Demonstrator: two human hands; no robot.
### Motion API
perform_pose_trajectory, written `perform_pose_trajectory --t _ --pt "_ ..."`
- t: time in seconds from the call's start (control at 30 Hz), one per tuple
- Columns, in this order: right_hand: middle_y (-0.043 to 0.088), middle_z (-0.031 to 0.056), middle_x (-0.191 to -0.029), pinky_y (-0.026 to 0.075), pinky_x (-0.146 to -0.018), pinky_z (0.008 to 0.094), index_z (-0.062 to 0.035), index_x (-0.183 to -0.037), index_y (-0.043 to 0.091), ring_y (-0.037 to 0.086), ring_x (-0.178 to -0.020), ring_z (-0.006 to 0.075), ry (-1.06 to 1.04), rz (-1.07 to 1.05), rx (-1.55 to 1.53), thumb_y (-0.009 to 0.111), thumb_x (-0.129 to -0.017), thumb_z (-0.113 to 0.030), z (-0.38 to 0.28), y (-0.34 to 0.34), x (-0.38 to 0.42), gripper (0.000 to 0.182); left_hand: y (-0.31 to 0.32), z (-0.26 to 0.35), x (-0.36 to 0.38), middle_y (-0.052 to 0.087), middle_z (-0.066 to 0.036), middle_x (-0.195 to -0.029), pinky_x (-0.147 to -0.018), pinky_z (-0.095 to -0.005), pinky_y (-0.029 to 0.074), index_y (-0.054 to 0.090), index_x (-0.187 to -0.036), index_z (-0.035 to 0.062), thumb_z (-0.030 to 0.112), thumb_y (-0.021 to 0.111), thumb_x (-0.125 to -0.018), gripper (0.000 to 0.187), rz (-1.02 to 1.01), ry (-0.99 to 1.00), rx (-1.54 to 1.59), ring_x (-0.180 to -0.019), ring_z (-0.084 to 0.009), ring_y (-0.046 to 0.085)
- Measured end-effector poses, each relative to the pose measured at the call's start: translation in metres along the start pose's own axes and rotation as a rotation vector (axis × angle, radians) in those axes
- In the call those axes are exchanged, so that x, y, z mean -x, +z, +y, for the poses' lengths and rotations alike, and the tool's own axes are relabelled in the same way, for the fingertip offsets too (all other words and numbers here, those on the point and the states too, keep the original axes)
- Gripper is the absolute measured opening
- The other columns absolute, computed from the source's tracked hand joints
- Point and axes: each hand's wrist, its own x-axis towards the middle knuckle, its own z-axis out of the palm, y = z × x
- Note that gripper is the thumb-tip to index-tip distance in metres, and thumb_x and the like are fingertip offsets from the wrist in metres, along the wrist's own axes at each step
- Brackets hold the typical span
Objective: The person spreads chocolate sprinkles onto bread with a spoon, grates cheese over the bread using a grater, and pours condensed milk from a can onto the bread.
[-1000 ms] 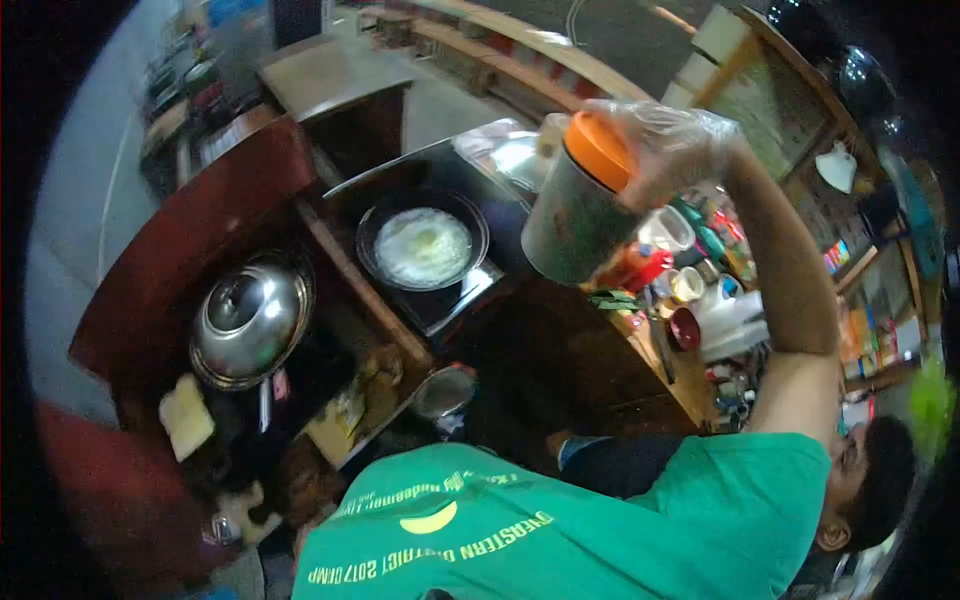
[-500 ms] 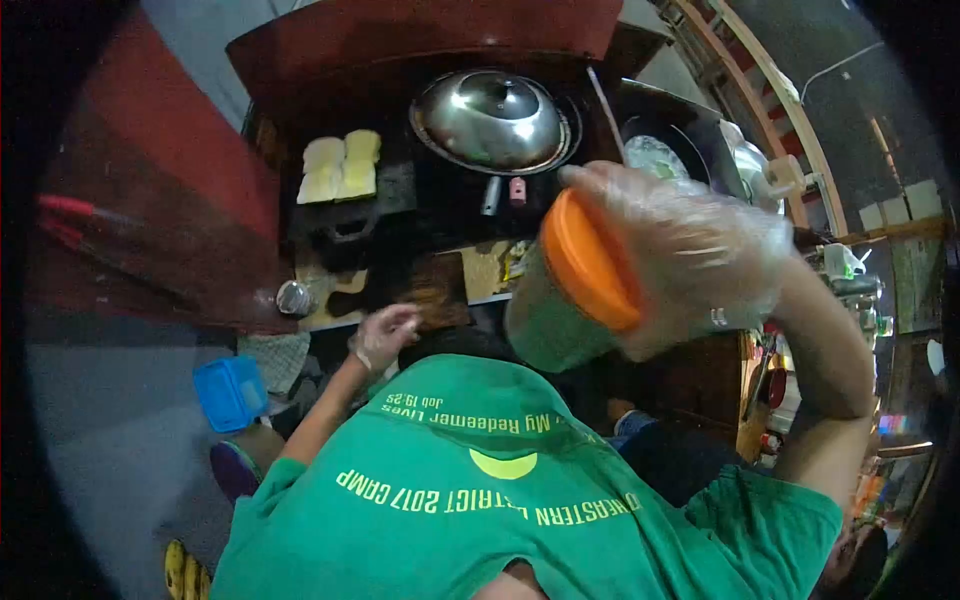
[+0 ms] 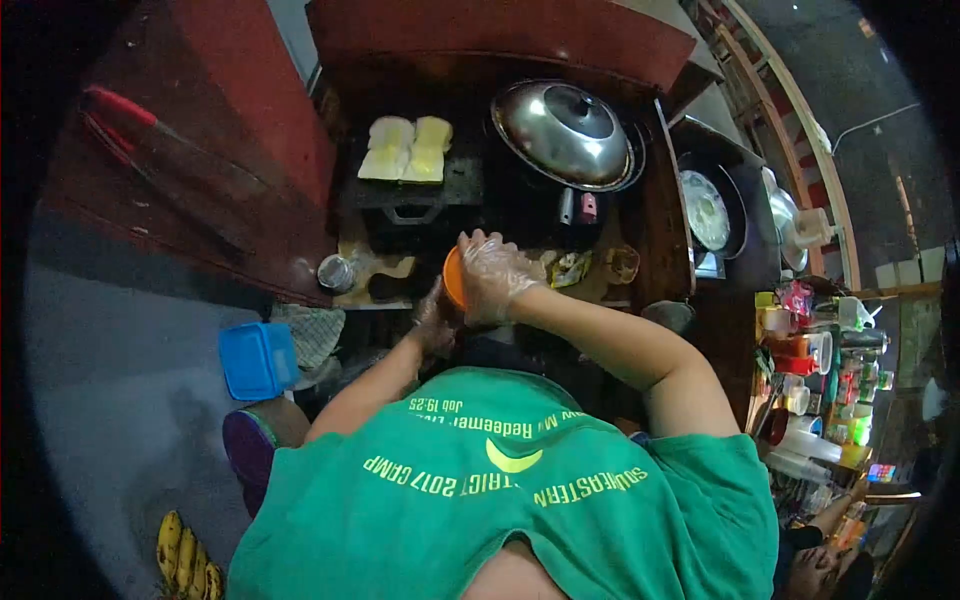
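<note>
In front of my chest is a jar with an orange lid [image 3: 454, 279]; its body is mostly hidden behind my hands. My right hand [image 3: 495, 276], in a clear plastic glove, is closed over the lid. Lower and to the left, my left hand [image 3: 434, 326], also gloved, is wrapped against the jar's side, its fingers partly hidden. Beyond my hands, bread slices [image 3: 404, 150] with yellow on some of them lie on a black griddle [image 3: 463, 178]. A dark wooden paddle-like board [image 3: 388, 287] lies on the counter, partly covered by my hands.
A domed metal lid [image 3: 560, 140] covers a wok at the back. A dark pan [image 3: 735, 205] with something pale in it sits right. A small glass jar [image 3: 336, 272] stands on the counter's left. A blue plastic tub [image 3: 258, 362] and bananas [image 3: 185, 560] are at lower left.
My right hand has brought the orange-lidded jar down and left from near the camera. My left hand has moved from the counter onto the jar. The view has shifted.
</note>
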Motion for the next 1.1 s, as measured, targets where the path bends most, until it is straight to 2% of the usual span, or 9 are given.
perform_pose_trajectory --t 0.2,0.27,0.4,0.5,0.57,0.67,0.87,1.0,1.1 --pt "0.046 0.0246 -0.126 0.049 -0.091 0.0468 0.0101 -0.139 0.035 0.050 -0.117 0.0406 0.037 0.102 0.037 0.085 -0.058 -0.038 -0.006 0.037 -0.029 0.106 -0.085 -0.004 -0.048 0.049 -0.008 -0.143 -0.108 -0.0446 0.040 0.042 -0.144 0.0111 0.053 0.038 -0.101 0.060 -0.008 0.167 -0.108 -0.130 -0.0246 0.048" --pt "0.045 0.0255 -0.128 0.049 -0.090 0.0467 0.0111 -0.139 0.035 0.049 -0.118 0.0400 0.020 0.123 0.097 0.083 -0.061 -0.043 0.007 0.074 -0.055 0.106 -0.116 -0.002 -0.057 0.055 -0.008 -0.136 -0.105 -0.0445 0.041 0.051 -0.138 0.0082 0.048 0.044 -0.101 0.055 0.246 0.259 -0.658 -0.125 -0.0249 0.052" --pt "0.047 0.0235 -0.133 0.047 -0.094 0.0478 0.0086 -0.144 0.030 0.049 -0.121 0.0386 0.050 0.006 0.054 0.084 -0.066 -0.036 -0.004 0.046 -0.048 0.106 -0.151 -0.017 -0.062 0.061 -0.007 -0.127 -0.098 -0.0430 0.047 0.056 -0.133 0.0062 0.039 0.047 -0.102 0.046 0.250 0.403 -0.632 -0.117 -0.0250 0.058" --pt "0.048 0.0229 -0.132 0.048 -0.094 0.0477 0.0073 -0.144 0.032 0.050 -0.120 0.0385 0.052 0.015 0.002 0.082 -0.068 -0.035 0.000 0.048 -0.051 0.101 -0.121 0.006 -0.038 0.071 -0.006 -0.109 -0.089 -0.0354 0.052 0.066 -0.120 0.0056 0.031 0.057 -0.098 0.034 0.596 0.172 -0.352 -0.101 -0.0191 0.066" --pt "0.051 0.0218 -0.125 0.049 -0.090 0.0464 0.0065 -0.140 0.038 0.052 -0.115 0.0375 0.042 0.120 0.060 0.082 -0.068 -0.034 0.003 0.057 -0.052 0.094 -0.196 -0.011 -0.060 0.064 -0.007 -0.124 -0.083 -0.0338 0.052 0.055 -0.135 0.0050 0.029 0.056 -0.099 0.043 0.541 0.503 -0.778 -0.104 -0.0183 0.063" --pt "0.053 0.0210 -0.120 0.049 -0.088 0.0469 0.0065 -0.135 0.042 0.053 -0.112 0.0366 -0.024 0.068 0.098 0.082 -0.066 -0.033 0.008 0.058 -0.058 0.089 -0.108 0.029 -0.015 0.064 -0.006 -0.125 -0.086 -0.0309 0.050 0.057 -0.133 0.0050 0.027 0.058 -0.098 0.041 0.642 0.315 -1.215 -0.104 -0.0138 0.062" --pt "0.053 0.0211 -0.121 0.049 -0.087 0.0486 0.0060 -0.135 0.044 0.053 -0.112 0.0367 -0.109 0.180 0.135 0.082 -0.065 -0.031 0.014 0.072 -0.059 0.088 -0.053 0.047 -0.003 0.068 -0.006 -0.111 -0.088 -0.0274 0.049 0.061 -0.125 0.0007 0.017 0.063 -0.096 0.033 0.494 0.605 -0.924 -0.099 -0.0111 0.062" --pt "0.047 0.0247 -0.137 0.046 -0.094 0.0487 0.0061 -0.142 0.037 0.049 -0.122 0.0401 -0.089 0.071 0.071 0.084 -0.057 -0.036 0.014 0.065 -0.051 0.106 -0.012 0.065 0.005 0.067 -0.008 -0.111 -0.088 -0.0274 0.050 0.061 -0.126 0.0012 0.020 0.065 -0.094 0.037 0.415 0.707 -1.105 -0.100 -0.0132 0.062" --pt "0.039 0.0270 -0.144 0.037 -0.105 0.0535 0.0060 -0.145 0.030 0.041 -0.131 0.0428 -0.181 0.283 0.019 0.084 -0.060 -0.040 0.027 0.090 -0.045 0.111 0.001 0.080 -0.006 0.063 -0.015 -0.122 -0.092 -0.0316 0.050 0.057 -0.130 0.0030 0.029 0.071 -0.088 0.052 0.300 0.798 -1.299 -0.109 -0.0223 0.061"
